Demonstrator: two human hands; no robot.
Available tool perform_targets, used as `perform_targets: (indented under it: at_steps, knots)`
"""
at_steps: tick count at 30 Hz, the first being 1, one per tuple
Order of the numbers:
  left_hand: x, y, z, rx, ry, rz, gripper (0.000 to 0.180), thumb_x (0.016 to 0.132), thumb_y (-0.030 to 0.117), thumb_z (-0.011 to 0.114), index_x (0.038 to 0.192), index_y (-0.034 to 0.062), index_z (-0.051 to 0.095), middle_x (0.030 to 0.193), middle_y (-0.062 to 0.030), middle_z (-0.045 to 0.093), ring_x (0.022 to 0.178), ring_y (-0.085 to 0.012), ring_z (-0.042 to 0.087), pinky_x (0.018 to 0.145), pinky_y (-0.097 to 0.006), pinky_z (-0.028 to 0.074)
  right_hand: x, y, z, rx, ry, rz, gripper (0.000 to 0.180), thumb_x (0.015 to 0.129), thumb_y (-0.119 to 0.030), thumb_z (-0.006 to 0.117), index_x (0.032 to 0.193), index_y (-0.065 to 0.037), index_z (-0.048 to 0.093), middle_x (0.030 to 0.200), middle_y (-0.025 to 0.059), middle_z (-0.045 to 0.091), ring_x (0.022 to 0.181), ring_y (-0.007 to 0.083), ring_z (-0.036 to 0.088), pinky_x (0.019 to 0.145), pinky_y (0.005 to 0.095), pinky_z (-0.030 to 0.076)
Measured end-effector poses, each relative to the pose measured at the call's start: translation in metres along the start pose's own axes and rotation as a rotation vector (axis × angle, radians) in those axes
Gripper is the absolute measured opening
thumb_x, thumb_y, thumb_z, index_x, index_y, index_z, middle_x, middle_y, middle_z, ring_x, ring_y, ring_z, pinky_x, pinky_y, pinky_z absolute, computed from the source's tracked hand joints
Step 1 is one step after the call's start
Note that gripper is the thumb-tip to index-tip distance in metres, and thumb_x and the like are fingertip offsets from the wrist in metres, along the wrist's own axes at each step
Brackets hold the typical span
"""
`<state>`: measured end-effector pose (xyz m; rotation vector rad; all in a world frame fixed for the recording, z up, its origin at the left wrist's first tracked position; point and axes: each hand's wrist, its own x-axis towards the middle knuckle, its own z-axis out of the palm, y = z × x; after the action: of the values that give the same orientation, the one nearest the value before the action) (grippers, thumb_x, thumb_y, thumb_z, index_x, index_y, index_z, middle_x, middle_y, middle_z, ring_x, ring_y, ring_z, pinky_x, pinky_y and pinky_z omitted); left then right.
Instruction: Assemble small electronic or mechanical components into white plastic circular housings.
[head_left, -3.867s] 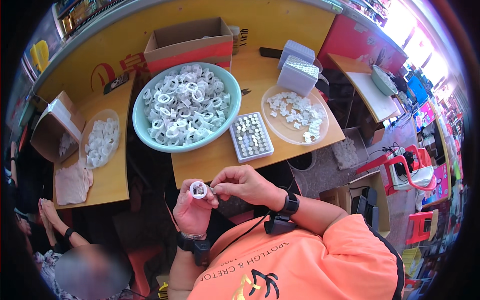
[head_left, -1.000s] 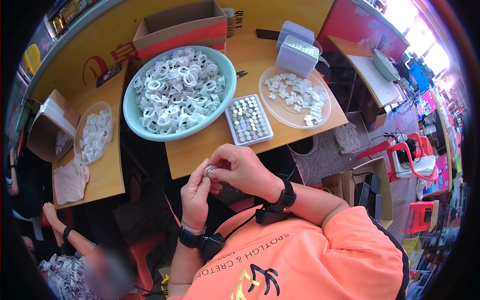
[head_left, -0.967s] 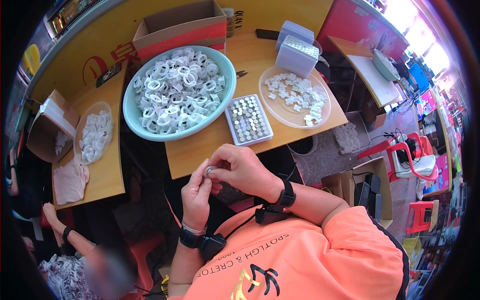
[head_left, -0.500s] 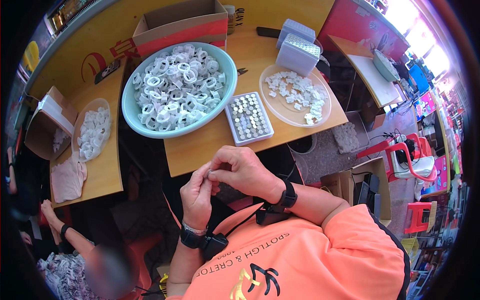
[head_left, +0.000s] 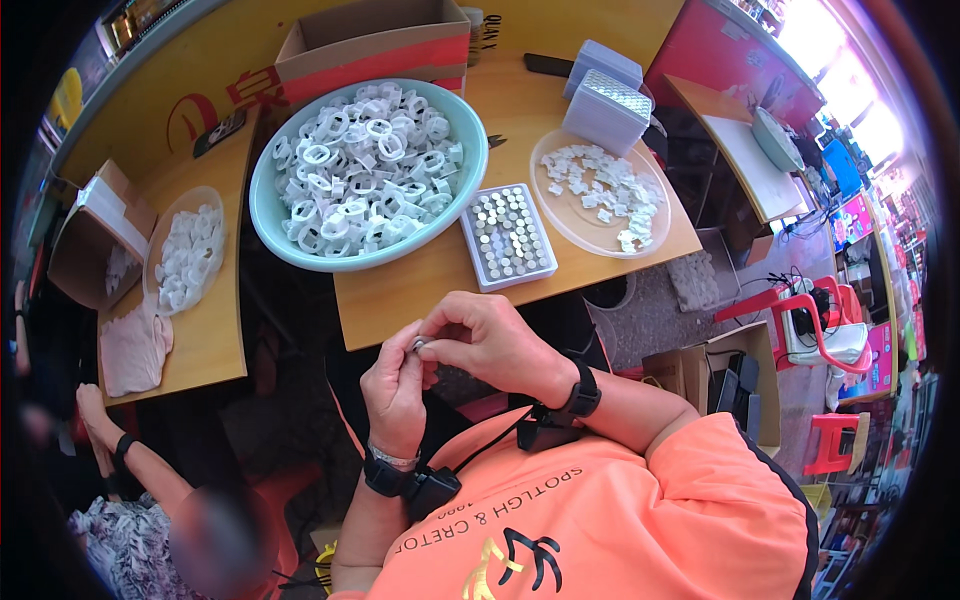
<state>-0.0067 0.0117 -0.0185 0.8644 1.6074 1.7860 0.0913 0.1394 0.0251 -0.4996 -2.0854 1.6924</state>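
Head camera: both hands are pinching one small white ring (head_left: 420, 345) below the table (head_left: 420, 290) edge.
Left hand (head_left: 395, 390) and right hand (head_left: 490, 340) are closing fingertips on it; its orientation is too hidden to tell.

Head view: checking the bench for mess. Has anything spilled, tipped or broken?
Nothing stands out. The white rings sit inside the green bowl, the small pieces lie on the clear plate, and the grey tray lies flat. Both hands, left hand and right hand, pinch one small part.
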Motion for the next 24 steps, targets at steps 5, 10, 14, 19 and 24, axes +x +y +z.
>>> perform_targets:
  at_steps: [5, 10, 14, 19, 24]
  knots:
    - [0.0, 0.001, -0.001, 0.005, -0.003, -0.014, 0.028, 0.094, -0.001, 0.048, 0.12, 0.0008, 0.06, 0.083, -0.001, 0.063, 0.067, -0.0049, 0.055, 0.06, -0.02, 0.047, 0.0, 0.002, 0.0, -0.008, -0.019, -0.005, 0.015, 0.082, -0.007, 0.07, 0.088, 0.004, 0.063, 0.077, 0.0115, 0.065, 0.069, 0.0158, 0.066, 0.063, 0.029, 0.052]
    - [-0.001, -0.001, 0.001, 0.019, 0.007, -0.018, 0.029, 0.094, -0.001, 0.048, 0.12, 0.0008, 0.06, 0.083, -0.0019, 0.063, 0.066, -0.0057, 0.055, 0.06, -0.021, 0.047, 0.0, 0.007, 0.004, -0.065, 0.024, -0.042, 0.014, 0.082, -0.008, 0.07, 0.087, 0.002, 0.062, 0.079, 0.0135, 0.063, 0.07, 0.0228, 0.065, 0.064, 0.0318, 0.052]
    - [-0.002, 0.003, 0.003, 0.134, 0.015, 0.034, 0.029, 0.093, -0.003, 0.049, 0.12, 0.0009, 0.06, 0.085, -0.0037, 0.064, 0.067, -0.007, 0.056, 0.061, -0.022, 0.049, -0.001, 0.004, 0.005, -0.209, 0.032, -0.131, 0.013, 0.081, -0.007, 0.068, 0.086, 0.001, 0.059, 0.08, 0.0145, 0.061, 0.071, 0.0288, 0.063, 0.064, 0.0348, 0.051]
    - [-0.003, 0.005, 0.003, 0.159, 0.02, 0.056, 0.029, 0.093, -0.003, 0.048, 0.119, 0.0, 0.06, 0.085, -0.0042, 0.065, 0.066, -0.0073, 0.057, 0.061, -0.022, 0.049, -0.002, 0.002, 0.007, -0.365, 0.064, -0.245, 0.013, 0.08, -0.006, 0.066, 0.086, 0.0, 0.056, 0.081, 0.0154, 0.058, 0.073, 0.0336, 0.061, 0.064, 0.0374, 0.049]
    - [-0.002, 0.008, 0.002, -0.023, 0.053, -0.125, 0.027, 0.094, 0.002, 0.049, 0.118, -0.0012, 0.061, 0.078, -0.0014, 0.062, 0.062, -0.0045, 0.054, 0.057, -0.019, 0.046, 0.002, 0.024, 0.011, -0.018, 0.076, -0.103, 0.012, 0.082, -0.007, 0.068, 0.089, 0.001, 0.062, 0.082, 0.0132, 0.062, 0.073, 0.0265, 0.064, 0.066, 0.0327, 0.051]
